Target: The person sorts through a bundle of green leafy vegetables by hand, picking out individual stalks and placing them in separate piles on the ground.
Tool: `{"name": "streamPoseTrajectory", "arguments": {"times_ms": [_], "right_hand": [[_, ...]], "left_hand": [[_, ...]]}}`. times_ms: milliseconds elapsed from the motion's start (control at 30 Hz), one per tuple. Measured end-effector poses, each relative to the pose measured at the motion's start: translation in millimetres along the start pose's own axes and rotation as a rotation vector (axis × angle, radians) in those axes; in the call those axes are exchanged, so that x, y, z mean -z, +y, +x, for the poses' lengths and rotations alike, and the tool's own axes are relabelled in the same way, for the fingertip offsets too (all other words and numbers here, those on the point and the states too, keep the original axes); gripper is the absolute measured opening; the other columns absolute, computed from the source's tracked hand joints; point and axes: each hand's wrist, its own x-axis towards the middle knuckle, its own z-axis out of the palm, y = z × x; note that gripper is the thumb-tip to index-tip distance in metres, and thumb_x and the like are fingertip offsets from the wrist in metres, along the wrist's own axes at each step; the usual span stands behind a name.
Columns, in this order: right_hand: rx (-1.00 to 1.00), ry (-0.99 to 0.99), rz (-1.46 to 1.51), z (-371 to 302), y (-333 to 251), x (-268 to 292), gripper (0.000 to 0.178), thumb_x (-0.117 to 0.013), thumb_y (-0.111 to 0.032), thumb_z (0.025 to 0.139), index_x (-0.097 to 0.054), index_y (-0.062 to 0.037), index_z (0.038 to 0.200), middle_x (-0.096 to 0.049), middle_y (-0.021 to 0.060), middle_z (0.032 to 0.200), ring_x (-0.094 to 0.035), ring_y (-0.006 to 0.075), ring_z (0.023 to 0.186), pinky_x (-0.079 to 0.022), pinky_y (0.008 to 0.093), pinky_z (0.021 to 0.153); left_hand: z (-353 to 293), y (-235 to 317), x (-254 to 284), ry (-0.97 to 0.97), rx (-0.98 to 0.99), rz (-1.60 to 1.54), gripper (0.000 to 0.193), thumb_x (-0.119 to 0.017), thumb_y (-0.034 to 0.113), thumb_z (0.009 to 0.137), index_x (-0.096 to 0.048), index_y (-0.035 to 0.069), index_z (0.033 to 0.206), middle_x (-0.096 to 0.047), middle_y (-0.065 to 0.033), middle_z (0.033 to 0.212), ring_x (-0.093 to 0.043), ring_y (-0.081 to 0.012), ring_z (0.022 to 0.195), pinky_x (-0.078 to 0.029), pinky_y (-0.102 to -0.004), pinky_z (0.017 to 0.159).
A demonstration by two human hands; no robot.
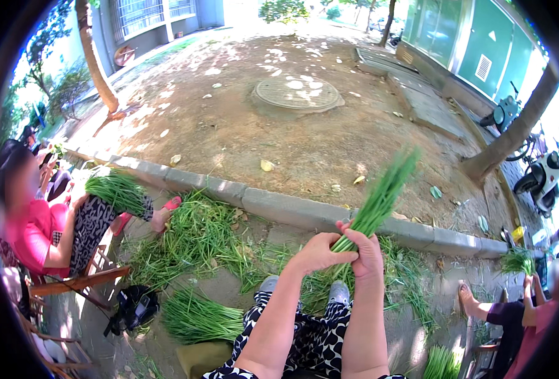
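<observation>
A bunch of long green chives [385,199] stands up at a slant in front of me, tips toward the upper right. My right hand [366,254] is wrapped round its lower end. Against it, my left hand [320,251] is closed on the base of the same bunch, its thumb lying across the stalks; some of its fingers are hidden. On the ground left of my legs lies a thick heap of chives [202,318]. Loose green leaves and trimmings [197,237] are strewn round my feet and farther left.
A stone kerb [279,208] runs across ahead, with bare soil and a round manhole cover [298,93] beyond. At left sits a person in pink [42,237] with chives, near a black bag [134,308]. Another person [538,316] at right holds chives [517,260]. More chives [442,363] lie lower right.
</observation>
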Motion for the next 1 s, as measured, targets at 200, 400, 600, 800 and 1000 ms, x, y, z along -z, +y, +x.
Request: {"name": "streamPoseTrajectory", "arguments": {"times_ms": [200,400,600,800,1000], "right_hand": [[-0.080,-0.055,-0.243,-8.7,-11.6,-9.5,0.019,-0.069,-0.005,0.073,-0.063,0.0009,0.090,-0.066,0.0103,0.085,-0.063,0.0235,0.095,-0.050,0.0351,0.085],[-0.085,0.000,-0.596,-17.6,-19.7,-16.8,0.026,-0.072,-0.013,0.074,-0.062,0.0022,0.092,-0.067,0.0110,0.085,-0.062,0.0146,0.071,-0.051,0.0291,0.062],[-0.018,-0.215,-0.571,-24.0,-26.1,-21.2,0.047,-0.068,-0.040,0.080,-0.059,0.0019,0.101,-0.066,0.0096,0.087,-0.060,0.0122,0.063,-0.049,0.0269,0.054],[-0.018,-0.236,-0.387,-14.2,-12.6,-15.7,0.065,-0.058,-0.052,0.086,-0.049,0.0027,0.121,-0.063,0.0135,0.103,-0.062,0.0150,0.081,-0.051,0.0280,0.065],[-0.092,-0.116,-0.515,-6.4,-9.8,-14.7,0.086,-0.069,-0.040,0.080,-0.029,0.0142,0.133,-0.050,0.0259,0.125,-0.052,0.0251,0.113,-0.039,0.0365,0.097]], "left_hand": [[0.7,-14.7,-17.6,0.006,-0.166,-0.177,0.061,-0.075,0.024,0.075,-0.048,0.001,0.125,-0.057,-0.0088,0.114,-0.055,-0.0168,0.104,-0.044,-0.0311,0.090],[-12.6,-8.6,-39.1,0.039,-0.111,-0.590,0.034,-0.065,0.007,0.076,-0.055,0.000,0.108,-0.060,-0.0074,0.093,-0.060,-0.0167,0.086,-0.048,-0.0284,0.074],[-21.0,-5.4,-39.8,0.100,-0.127,-0.752,0.026,-0.064,0.003,0.075,-0.058,-0.001,0.100,-0.061,-0.0068,0.084,-0.060,-0.0158,0.075,-0.049,-0.0287,0.065],[-25.6,-1.9,-31.4,0.106,-0.140,-0.839,0.026,-0.066,0.005,0.075,-0.059,0.000,0.100,-0.063,-0.0077,0.086,-0.062,-0.0167,0.071,-0.049,-0.0280,0.064],[-19.4,-10.3,-25.7,0.827,-0.145,0.114,0.029,-0.065,0.009,0.074,-0.058,0.002,0.102,-0.065,-0.0120,0.084,-0.064,-0.0242,0.076,-0.050,-0.0355,0.067]]}}
